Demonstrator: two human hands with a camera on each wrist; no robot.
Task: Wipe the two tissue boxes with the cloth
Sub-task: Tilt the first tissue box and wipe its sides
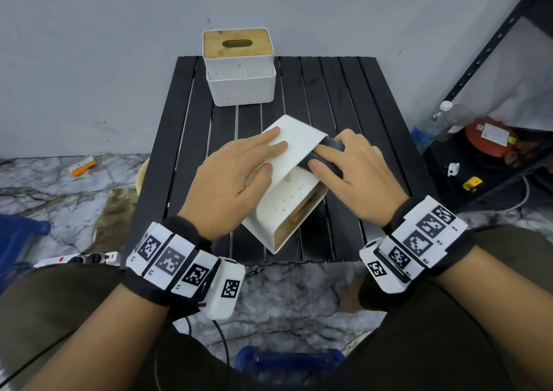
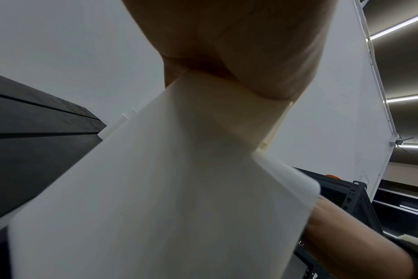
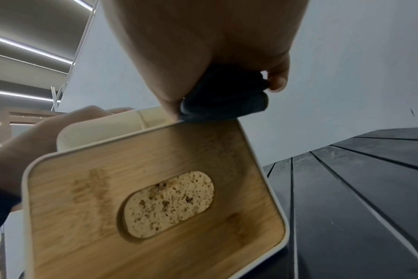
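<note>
The right hand curls round a dark folded cloth, pressing it on the tipped white tissue box. The left hand lies flat, fingers straight, steadying the box's upper face. Its bamboo lid has an oval slot. The second tissue box stands upright at the slatted black counter's far edge.

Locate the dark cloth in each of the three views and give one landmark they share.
Head: the dark cloth lies right of centre, under the right hand, pressed on the tilted tissue box.
Left wrist: not in view; the white box wall fills the picture.
Right wrist: upper centre, bunched in the hand at the box's upper edge.
Shared landmark: the black slatted table.
</note>
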